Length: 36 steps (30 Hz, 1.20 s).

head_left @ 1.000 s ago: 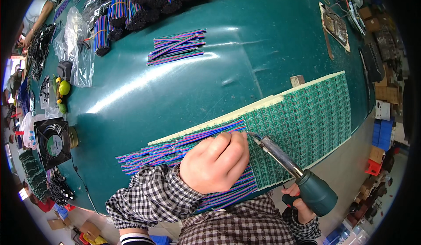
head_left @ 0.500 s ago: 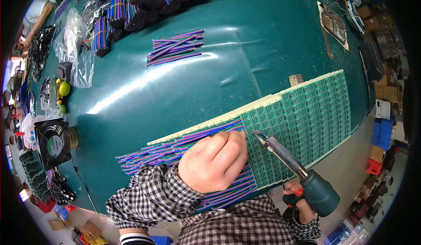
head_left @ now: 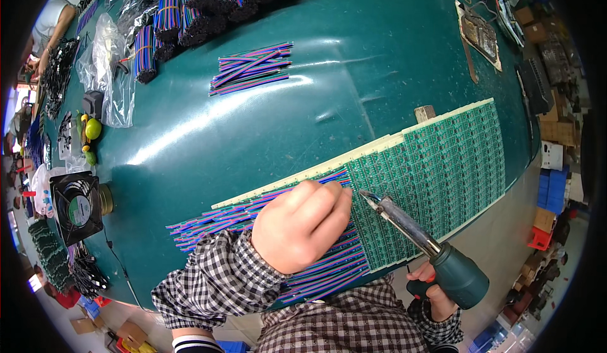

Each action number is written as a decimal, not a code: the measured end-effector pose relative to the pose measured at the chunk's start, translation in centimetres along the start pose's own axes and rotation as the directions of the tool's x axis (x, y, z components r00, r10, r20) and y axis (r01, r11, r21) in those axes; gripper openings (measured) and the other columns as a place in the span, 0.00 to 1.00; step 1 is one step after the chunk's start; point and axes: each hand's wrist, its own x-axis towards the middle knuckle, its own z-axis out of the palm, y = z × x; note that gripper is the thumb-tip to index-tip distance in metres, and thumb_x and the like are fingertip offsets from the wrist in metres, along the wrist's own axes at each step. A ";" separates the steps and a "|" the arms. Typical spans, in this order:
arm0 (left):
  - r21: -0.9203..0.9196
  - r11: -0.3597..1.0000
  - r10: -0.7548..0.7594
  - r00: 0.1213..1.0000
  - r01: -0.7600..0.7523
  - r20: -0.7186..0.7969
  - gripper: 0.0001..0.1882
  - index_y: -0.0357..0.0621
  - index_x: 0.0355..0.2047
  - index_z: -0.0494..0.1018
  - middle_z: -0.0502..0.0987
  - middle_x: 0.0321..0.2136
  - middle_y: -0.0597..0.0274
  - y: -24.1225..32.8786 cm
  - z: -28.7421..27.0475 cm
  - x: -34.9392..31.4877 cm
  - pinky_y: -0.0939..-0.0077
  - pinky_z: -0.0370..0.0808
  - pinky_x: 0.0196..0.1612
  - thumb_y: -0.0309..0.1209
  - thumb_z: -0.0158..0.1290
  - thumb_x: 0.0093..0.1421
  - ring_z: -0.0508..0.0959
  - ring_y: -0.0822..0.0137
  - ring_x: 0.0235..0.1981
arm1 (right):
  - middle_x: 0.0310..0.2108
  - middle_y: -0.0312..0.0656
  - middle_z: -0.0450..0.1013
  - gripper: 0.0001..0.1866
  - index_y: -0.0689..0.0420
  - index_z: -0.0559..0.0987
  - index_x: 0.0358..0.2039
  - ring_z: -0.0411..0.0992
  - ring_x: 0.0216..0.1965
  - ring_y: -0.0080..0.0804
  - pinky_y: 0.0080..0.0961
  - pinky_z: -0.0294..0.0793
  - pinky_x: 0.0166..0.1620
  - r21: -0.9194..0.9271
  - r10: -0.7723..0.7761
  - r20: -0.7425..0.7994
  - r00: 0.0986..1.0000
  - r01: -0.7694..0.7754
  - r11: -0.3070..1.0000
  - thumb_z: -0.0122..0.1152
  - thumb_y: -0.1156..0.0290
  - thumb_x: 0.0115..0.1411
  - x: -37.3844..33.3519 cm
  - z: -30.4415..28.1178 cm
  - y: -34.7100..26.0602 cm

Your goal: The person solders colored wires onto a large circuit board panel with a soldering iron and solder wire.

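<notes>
My left hand (head_left: 301, 228) is closed in a pinch over the strips of coloured wire (head_left: 329, 276), its fingertips beside the edge of the green circuit board panel (head_left: 442, 170). Whatever lies between those fingertips is hidden. Gripped by its trigger handle in my right hand (head_left: 437, 296) is a dark green soldering gun (head_left: 465, 278). Its metal tip points up and left, just right of my left fingertips, over the board rows nearest the wires. Many wire strips run leftward from the panel's left edge, lying side by side.
A loose pile of wire strips (head_left: 253, 68) lies farther back, with bundled wires (head_left: 167, 15) behind it. A small fan (head_left: 77, 206) stands at left near a clear plastic bag (head_left: 110, 68). A metal block (head_left: 425, 113) touches the panel's far edge. Another person's arm (head_left: 57, 34) shows far left.
My left hand has shifted slightly left and away from me, still pinched. The soldering gun's tip has moved a little left with it.
</notes>
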 end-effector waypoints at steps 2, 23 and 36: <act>0.050 0.999 0.017 1.000 -0.018 0.011 0.23 0.28 0.43 0.80 0.77 0.39 0.52 0.3 0.2 -0.1 0.72 0.79 0.35 0.24 0.59 0.43 0.79 0.60 0.34 | 0.32 0.52 0.81 0.34 0.73 0.73 0.45 0.82 0.36 0.41 0.40 0.85 0.44 -0.007 0.006 0.002 1.000 -0.006 1.000 0.85 0.66 0.48 0.0 0.0 0.0; 0.268 0.962 0.077 0.993 -0.051 -0.090 0.19 0.30 0.40 0.82 0.78 0.38 0.52 0.9 1.1 -0.5 0.75 0.79 0.32 0.22 0.61 0.45 0.81 0.63 0.31 | 0.32 0.48 0.82 0.32 0.72 0.78 0.43 0.83 0.34 0.35 0.32 0.84 0.42 -0.131 -0.033 0.019 0.999 0.036 0.991 0.85 0.62 0.47 0.1 0.1 0.1; 0.266 0.963 0.077 0.992 -0.050 -0.095 0.19 0.30 0.40 0.82 0.78 0.37 0.51 0.8 1.2 -0.4 0.75 0.78 0.31 0.22 0.60 0.44 0.80 0.64 0.30 | 0.32 0.48 0.81 0.29 0.70 0.77 0.43 0.82 0.34 0.40 0.40 0.85 0.45 -0.053 -0.034 -0.016 0.999 0.033 0.998 0.83 0.63 0.50 -0.4 0.1 0.3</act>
